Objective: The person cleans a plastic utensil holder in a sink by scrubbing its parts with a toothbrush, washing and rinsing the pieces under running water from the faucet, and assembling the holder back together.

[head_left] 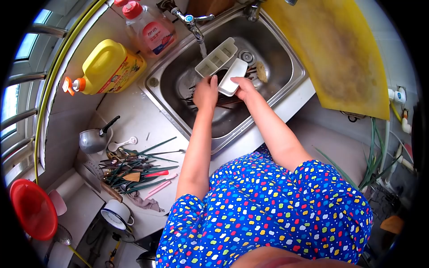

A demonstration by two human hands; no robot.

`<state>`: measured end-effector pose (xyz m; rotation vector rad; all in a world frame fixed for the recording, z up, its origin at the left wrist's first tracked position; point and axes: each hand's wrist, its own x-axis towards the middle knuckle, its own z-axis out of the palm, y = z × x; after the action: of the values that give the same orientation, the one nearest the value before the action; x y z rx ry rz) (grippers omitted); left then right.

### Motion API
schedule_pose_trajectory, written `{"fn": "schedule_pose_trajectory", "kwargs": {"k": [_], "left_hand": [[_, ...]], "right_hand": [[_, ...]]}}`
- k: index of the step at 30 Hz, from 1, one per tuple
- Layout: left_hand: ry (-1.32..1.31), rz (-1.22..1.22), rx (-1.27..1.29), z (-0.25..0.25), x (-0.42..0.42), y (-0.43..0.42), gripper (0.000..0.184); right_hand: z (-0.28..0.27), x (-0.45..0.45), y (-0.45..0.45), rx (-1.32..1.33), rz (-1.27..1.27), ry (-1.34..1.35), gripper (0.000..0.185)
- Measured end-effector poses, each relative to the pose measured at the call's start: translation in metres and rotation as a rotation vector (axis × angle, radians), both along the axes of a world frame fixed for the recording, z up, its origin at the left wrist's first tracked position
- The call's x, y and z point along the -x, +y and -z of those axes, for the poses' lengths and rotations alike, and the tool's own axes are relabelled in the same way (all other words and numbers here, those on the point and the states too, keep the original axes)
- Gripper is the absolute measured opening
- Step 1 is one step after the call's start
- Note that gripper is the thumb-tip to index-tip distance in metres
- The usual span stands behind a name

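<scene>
Over the steel sink, my right hand grips the near end of a small white rectangular tray, its fingers wrapped round the edge. My left hand is just left of that tray, at the near end of a slotted off-white holder; its fingers are close together, and whether they grip the holder is unclear. Water runs from the tap near the holder's far left side. Dark chopsticks lie in the sink below both hands, with a tan oval piece by the right wall.
Chopsticks and utensils are heaped on the left counter, near a small metal pot and a white enamel mug. A yellow jug and soap bottle stand behind. A yellow board is at the right.
</scene>
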<state>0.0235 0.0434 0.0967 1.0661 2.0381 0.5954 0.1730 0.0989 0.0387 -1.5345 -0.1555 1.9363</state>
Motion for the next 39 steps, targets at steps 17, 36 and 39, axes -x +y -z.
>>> {"fn": "schedule_pose_trajectory", "kwargs": {"k": [17,36,39], "left_hand": [[0.407,0.174,-0.176,-0.004,0.054,-0.006,0.011],[0.461,0.014,0.101,-0.121,0.049,-0.054,0.039],[0.490,0.022,0.058,-0.114,0.048,-0.061,0.042]], "right_hand": [[0.012,0.001,-0.006,-0.066,0.039,-0.254,0.038],[0.005,0.099,0.055,-0.141,0.006,-0.169,0.037],[0.013,0.104,0.055,-0.077,-0.024,-0.093,0.038]]}}
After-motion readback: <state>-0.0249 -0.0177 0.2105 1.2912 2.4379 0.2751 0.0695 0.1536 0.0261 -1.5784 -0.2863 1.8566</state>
